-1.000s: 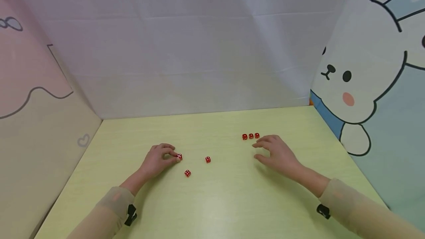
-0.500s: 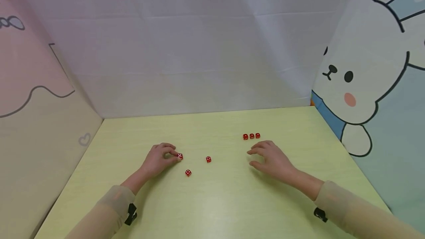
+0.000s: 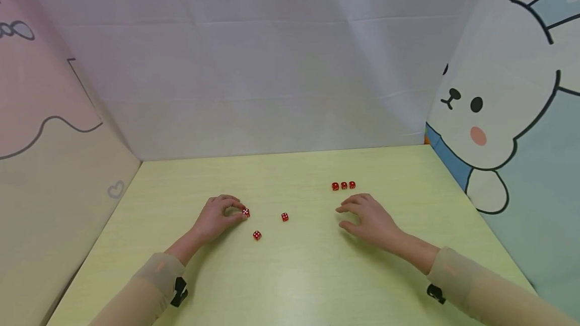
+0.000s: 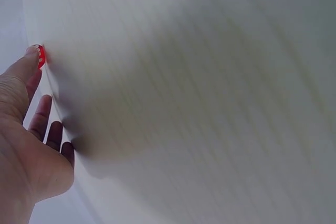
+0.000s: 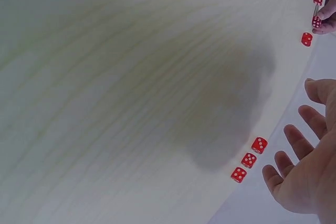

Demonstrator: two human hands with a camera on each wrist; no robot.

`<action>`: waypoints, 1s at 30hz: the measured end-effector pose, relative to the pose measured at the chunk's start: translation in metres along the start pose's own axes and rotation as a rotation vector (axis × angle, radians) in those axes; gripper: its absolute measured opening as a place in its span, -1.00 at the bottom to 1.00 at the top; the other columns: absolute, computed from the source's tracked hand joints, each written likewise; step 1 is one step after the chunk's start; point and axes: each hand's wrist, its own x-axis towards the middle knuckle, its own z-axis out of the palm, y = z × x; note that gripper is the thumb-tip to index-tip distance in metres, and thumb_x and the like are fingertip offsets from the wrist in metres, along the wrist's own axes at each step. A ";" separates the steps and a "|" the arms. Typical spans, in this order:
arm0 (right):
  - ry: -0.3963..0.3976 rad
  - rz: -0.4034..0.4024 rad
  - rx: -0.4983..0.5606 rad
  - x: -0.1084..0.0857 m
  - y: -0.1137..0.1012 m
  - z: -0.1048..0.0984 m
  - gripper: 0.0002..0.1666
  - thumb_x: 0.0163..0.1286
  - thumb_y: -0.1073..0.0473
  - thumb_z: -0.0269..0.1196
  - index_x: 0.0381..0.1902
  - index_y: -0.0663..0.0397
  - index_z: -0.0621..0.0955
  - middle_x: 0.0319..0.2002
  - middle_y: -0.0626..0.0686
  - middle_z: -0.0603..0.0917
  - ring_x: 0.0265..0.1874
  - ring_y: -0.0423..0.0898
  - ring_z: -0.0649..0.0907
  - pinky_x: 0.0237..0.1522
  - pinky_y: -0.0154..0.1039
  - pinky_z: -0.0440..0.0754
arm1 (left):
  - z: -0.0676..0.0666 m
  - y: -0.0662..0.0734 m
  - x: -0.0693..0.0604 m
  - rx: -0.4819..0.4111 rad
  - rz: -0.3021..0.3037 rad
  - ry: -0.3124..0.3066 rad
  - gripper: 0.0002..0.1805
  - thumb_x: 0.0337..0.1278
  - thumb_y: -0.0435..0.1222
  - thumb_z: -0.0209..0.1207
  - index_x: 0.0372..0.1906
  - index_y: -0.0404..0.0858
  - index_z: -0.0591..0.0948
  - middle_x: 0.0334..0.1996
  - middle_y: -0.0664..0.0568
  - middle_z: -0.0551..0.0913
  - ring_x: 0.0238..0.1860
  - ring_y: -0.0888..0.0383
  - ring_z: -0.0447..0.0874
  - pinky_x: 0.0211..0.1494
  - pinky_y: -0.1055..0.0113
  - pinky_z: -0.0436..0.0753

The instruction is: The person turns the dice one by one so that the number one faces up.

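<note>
My left hand point(image 3: 218, 219) pinches a red die point(image 3: 246, 213) between thumb and forefinger, low over the table; in the left wrist view that die point(image 4: 40, 56) shows beside the thumb tip. Two more red dice lie close by: one die point(image 3: 257, 235) nearer me and another die point(image 3: 285, 217) to the right. My right hand point(image 3: 369, 219) hovers with its fingers spread and holds nothing. Just beyond it stands a short row of three red dice, with the middle die point(image 3: 344, 185) close to its neighbours. The right wrist view shows the row's end die point(image 5: 259, 145) near the fingers.
The pale yellow table point(image 3: 290, 275) reaches back to a white cloth wall point(image 3: 272, 74). A pink and cream panel point(image 3: 50, 175) bounds the left side. On the right stands a panel with a cartoon rabbit point(image 3: 494, 94).
My right hand has drawn back from the row of three dice, toward me and slightly left. My left hand keeps its pinch on the die and stays almost still.
</note>
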 end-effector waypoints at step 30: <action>-0.011 -0.101 0.004 0.035 -0.034 0.022 -0.65 0.31 0.08 0.46 0.03 0.01 0.76 0.07 0.01 0.67 0.18 0.06 0.53 0.27 0.04 0.45 | 0.006 -0.004 -0.003 -0.020 0.006 0.002 -0.75 0.16 -0.03 0.45 -0.10 0.00 0.78 0.14 -0.05 0.64 0.22 -0.22 0.42 0.29 -0.20 0.35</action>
